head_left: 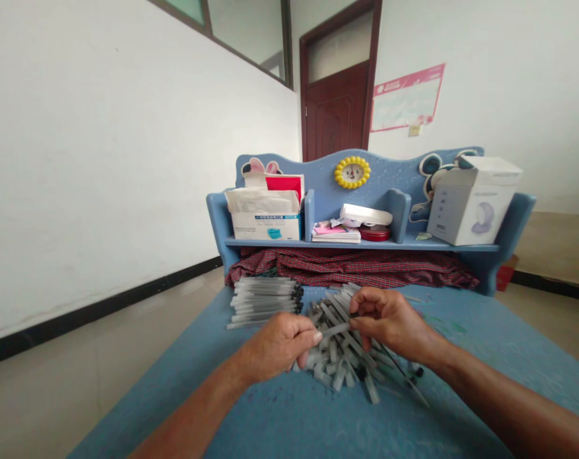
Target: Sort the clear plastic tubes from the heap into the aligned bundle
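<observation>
A frosted, translucent plastic tube spans the gap between my two hands. My left hand pinches its left end between thumb and fingers. At its other end, the fingertips of my right hand are closed, with a small dark piece partly hidden at them. Beneath both hands lies a loose heap of similar tubes, pointing in several directions. Left of the heap, a neat row of tubes lies side by side, their black ends facing right. A thin dark rod sticks out below my right hand.
The blue table has a raised shelf at its back. On it stand a mask box, papers, a red round tin and a white carton. Red checked cloth lies bunched below the shelf.
</observation>
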Motion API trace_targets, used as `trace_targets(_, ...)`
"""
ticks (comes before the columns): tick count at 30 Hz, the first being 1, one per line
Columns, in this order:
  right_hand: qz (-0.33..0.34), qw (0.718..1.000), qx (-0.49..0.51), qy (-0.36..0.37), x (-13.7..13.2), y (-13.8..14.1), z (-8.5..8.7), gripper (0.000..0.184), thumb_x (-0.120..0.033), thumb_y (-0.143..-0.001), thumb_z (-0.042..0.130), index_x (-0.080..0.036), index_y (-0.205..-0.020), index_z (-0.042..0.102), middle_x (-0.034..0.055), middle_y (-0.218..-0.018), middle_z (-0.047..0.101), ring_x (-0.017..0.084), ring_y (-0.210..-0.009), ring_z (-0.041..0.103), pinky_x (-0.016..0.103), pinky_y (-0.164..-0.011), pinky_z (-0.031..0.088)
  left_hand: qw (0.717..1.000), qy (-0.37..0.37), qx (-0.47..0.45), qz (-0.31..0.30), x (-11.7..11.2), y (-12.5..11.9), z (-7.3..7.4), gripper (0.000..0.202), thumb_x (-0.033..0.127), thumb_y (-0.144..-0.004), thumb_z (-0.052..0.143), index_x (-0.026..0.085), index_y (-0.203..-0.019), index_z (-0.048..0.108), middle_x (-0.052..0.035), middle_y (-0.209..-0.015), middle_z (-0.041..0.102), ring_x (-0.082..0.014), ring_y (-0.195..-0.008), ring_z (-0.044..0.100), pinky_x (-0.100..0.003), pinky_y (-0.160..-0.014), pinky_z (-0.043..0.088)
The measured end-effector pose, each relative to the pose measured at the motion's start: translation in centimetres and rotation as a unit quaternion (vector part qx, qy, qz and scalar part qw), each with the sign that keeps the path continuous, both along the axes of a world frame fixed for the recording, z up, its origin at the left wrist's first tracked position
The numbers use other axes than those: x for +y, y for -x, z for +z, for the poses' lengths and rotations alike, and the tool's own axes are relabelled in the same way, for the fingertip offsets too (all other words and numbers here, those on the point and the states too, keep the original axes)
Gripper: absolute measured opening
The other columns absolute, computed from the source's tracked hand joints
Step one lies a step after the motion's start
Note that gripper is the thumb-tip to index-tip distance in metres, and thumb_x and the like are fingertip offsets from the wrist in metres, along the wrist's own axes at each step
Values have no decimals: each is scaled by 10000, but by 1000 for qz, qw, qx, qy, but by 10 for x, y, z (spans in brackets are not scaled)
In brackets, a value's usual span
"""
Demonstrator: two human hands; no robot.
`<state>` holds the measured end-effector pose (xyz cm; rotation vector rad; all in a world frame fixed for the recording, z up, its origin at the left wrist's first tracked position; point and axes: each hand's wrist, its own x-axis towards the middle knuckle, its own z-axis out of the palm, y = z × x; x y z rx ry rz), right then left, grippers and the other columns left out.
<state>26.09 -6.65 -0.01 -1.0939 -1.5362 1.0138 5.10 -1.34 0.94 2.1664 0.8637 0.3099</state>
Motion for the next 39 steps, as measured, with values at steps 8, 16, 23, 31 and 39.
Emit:
trace_targets(8,-88,996,-9,-28,4,-13,7,135,-191,-646,606,-187,-716,490,-92,-486,485,73,-379,486,191,-382,372,1000,7,25,4,24,22,7,370,460,-819,469,159,-613,530,31,-529,547,-68,-419,426,-172,-435,326)
trace_targets(16,-254,921,-233,-180,-7,-30,24,56,-185,-753,521,-191,-804,545,-43,-561,545,113,-498,539,231,-507,402,996,4,43,84,55,58,13,411,543,-740,527,157,-599,527,21,-510,563,-67,-401,393,-184,-421,295)
trace_targets(23,-189,782,-482,-346,-17,-3,7,188,-67,-808,393,-163,-794,554,21,-669,579,132,-559,523,261,-534,310,996,5,46,81,48,41,5,422,567,-718,513,155,-624,529,20,-514,550,-79,-413,397,-192,-423,293)
trace_targets(31,-52,823,-536,-184,-37,18,18,115,-88,-767,475,-193,-740,516,-20,-613,581,103,-502,478,257,-488,213,996,5,51,76,47,39,1,393,537,-734,518,155,-650,552,23,-515,555,-83,-416,414,-192,-425,308)
trace_targets(39,-161,799,-569,-109,-14,3,8,130,-236,-813,506,-217,-790,633,32,-633,668,164,-566,591,264,-498,195,997,4,52,58,47,38,-5,377,517,-769,510,158,-679,579,25,-539,564,-81,-426,433,-183,-422,319)
